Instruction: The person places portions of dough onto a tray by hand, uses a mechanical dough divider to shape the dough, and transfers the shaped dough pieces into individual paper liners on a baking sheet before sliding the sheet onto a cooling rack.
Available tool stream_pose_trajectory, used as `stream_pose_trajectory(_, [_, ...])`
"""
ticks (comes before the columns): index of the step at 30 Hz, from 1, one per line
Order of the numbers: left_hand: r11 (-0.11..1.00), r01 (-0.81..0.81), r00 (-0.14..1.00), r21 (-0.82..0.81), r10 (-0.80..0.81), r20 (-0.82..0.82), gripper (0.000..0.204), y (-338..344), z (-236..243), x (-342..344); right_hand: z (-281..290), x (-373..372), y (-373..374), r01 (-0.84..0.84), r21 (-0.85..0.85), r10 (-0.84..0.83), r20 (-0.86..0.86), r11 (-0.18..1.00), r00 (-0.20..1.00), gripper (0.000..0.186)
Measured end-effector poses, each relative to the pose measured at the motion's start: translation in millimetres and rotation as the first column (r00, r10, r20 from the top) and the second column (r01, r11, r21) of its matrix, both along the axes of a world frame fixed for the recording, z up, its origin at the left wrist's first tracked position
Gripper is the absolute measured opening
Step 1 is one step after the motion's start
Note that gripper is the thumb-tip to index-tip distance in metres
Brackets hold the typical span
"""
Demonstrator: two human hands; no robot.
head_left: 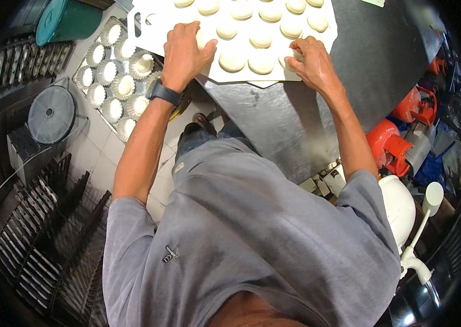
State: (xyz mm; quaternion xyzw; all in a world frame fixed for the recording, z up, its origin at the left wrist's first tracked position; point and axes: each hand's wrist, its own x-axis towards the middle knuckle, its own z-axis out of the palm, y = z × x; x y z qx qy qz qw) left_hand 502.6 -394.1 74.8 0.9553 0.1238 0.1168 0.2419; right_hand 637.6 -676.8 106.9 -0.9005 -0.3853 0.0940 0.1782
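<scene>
Your left hand (183, 54) lies flat, grip spread, on the white plastic board (159, 27) of pale round dough pieces (261, 61) on the dark bench (372, 60), while your right hand (312, 64) pinches one at its right edge.

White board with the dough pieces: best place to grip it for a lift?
Probably by the near edge, from the person's side. The white board lies flat on the dark table, and its near edge overhangs the table's corner. The left hand and right hand already rest there; dough pieces cover the top, so keep it level.
</scene>
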Motion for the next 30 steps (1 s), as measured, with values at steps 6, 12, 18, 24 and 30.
stream_pose_trajectory(6, [0.972, 0.018, 0.995, -0.236, -0.04, -0.089, 0.045, 3.0, 11.1, 0.2, 13.9, -12.9, 0.8, 0.24, -0.026, -0.217, -0.529, 0.97, 0.82, 0.022])
stream_pose_trajectory(12, [0.824, 0.038, 0.997, -0.566, -0.073, -0.04, 0.037, -2.5, -0.1, -8.9, 3.5, -12.5, 2.3, 0.678, 0.212, 0.115, -0.976, 0.704, 0.185, 0.025])
stream_pose_trajectory(18, [0.941, 0.024, 0.987, -0.337, -0.075, -0.139, 0.04, -36.1, 2.3, -1.1, -13.7, -30.6, 32.6, 0.345, 0.12, -0.265, -0.43, 0.931, 0.863, 0.046])
stream_pose_trajectory(24, [0.859, -0.165, 0.964, -0.485, 0.036, -0.264, 0.038, -44.3, 14.1, -14.3, -15.2, -39.2, 48.0, 0.38, 0.116, -0.252, -0.569, 0.918, 0.783, 0.032])
stream_pose_trajectory(30, [0.797, -0.13, 0.98, -0.59, 0.192, 0.043, 0.027, 13.1, 23.9, -122.7, 31.6, -65.8, 80.3, 0.291, -0.167, -0.336, -0.439, 0.942, 0.834, 0.03])
